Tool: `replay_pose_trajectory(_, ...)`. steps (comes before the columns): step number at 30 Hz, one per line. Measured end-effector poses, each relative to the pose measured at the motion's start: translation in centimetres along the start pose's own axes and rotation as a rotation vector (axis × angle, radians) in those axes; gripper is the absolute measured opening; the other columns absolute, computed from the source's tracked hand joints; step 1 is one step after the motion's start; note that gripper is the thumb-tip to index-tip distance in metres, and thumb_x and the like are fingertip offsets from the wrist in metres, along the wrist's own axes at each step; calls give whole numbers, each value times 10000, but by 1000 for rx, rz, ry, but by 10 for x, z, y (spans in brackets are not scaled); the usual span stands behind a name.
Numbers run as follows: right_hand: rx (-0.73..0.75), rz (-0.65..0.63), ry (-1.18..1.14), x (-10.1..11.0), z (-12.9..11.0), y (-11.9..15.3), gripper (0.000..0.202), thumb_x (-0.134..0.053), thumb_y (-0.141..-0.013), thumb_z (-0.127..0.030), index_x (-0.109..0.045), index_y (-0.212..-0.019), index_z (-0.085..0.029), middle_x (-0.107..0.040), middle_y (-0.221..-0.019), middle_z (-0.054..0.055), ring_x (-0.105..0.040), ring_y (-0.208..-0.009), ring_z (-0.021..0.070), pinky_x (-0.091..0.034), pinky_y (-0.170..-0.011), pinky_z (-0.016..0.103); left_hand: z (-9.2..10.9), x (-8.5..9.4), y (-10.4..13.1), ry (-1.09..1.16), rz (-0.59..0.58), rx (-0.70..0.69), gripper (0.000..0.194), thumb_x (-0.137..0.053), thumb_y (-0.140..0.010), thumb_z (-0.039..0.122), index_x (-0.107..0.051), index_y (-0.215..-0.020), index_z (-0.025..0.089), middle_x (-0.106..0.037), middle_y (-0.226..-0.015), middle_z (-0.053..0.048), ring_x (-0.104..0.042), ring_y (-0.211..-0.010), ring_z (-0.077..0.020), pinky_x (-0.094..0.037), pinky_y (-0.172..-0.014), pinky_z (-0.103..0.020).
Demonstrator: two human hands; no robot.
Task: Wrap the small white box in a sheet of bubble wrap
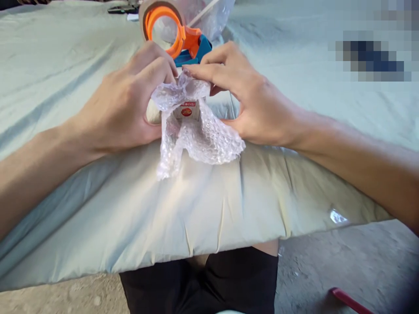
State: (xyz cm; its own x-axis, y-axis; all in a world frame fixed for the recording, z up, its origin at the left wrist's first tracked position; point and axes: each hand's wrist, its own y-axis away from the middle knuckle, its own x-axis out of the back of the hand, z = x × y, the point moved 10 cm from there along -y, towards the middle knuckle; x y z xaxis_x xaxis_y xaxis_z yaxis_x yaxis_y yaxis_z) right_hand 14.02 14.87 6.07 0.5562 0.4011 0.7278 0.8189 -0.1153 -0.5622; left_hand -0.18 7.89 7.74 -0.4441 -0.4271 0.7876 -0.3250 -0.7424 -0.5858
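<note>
Clear bubble wrap [216, 139] is folded around a small white box [187, 114] with a red label, just above the near part of the covered table. My left hand [131, 96] grips the wrap's left side, its fingers curled at the upper edge and the thumb lower down. From the right, my right hand [248, 96] pinches the upper edge of the wrap, with its thumb against the lower side. Loose flaps of wrap spread open toward me, and the box end shows between them. The rest of the box is hidden.
Behind my hands stands an orange and blue tape dispenser [188, 39] with a large tape roll. A clear plastic bag [216, 19] lies behind it. A dark tool [122, 8] is at the far left. Pale cloth [203, 209] covers the table to its near edge.
</note>
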Motion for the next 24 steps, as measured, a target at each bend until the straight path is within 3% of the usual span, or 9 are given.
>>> replay_pose_trajectory(4, -3, 97, -41, 2, 0, -2, 515, -904, -916, -598, -787, -1353, -352, -662, -1364, 102, -633, -1229, 286, -620, -1032, 394, 15, 4, 2, -37, 119, -80, 509, -950, -820, 668, -699, -995, 262, -717, -1138, -91, -660, -968, -250, -464, -813, -395)
replay_pose_trajectory(11, 14, 176, -83, 8, -10, -2, 407, -845, -971, -671, -790, -1205, -343, -756, -1283, 52, -678, -1074, 241, -610, -940, 383, 34, 13, 8, -76, 236, -92, 376, -959, -899, 552, -747, -881, 242, -742, -990, -67, -659, -858, -208, -435, -731, -351)
replay_pose_trajectory(16, 53, 198, -137, 18, -14, -5, 404, -953, -882, -614, -767, -1103, -331, -789, -1158, 51, -707, -978, 240, -592, -913, 404, 39, 10, 3, -95, 168, -55, 326, -764, -1048, 527, -777, -890, 243, -767, -1032, -103, -685, -844, -239, -437, -721, -385)
replay_pose_trajectory(20, 53, 219, -174, 21, -12, -8, 325, -906, -928, -598, -738, -926, -320, -783, -999, 54, -680, -883, 241, -569, -819, 425, 33, 3, -3, -69, 49, 11, 192, -844, -880, 468, -710, -898, 331, -755, -1128, -91, -693, -896, -296, -460, -716, -426)
replay_pose_trajectory(22, 73, 233, -159, 22, -14, -8, 341, -907, -926, -596, -722, -879, -314, -768, -965, 54, -661, -866, 235, -550, -791, 419, 30, -1, -4, -63, -19, 32, 269, -873, -761, 364, -666, -930, 336, -727, -1185, -99, -691, -983, -331, -481, -771, -445)
replay_pose_trajectory(24, 63, 232, -121, 21, -13, -8, 376, -899, -924, -627, -714, -858, -307, -757, -957, 60, -647, -862, 234, -537, -788, 416, 29, -3, -5, -19, -46, 30, 301, -856, -732, 329, -642, -944, 325, -702, -1201, -111, -678, -1033, -344, -490, -828, -457)
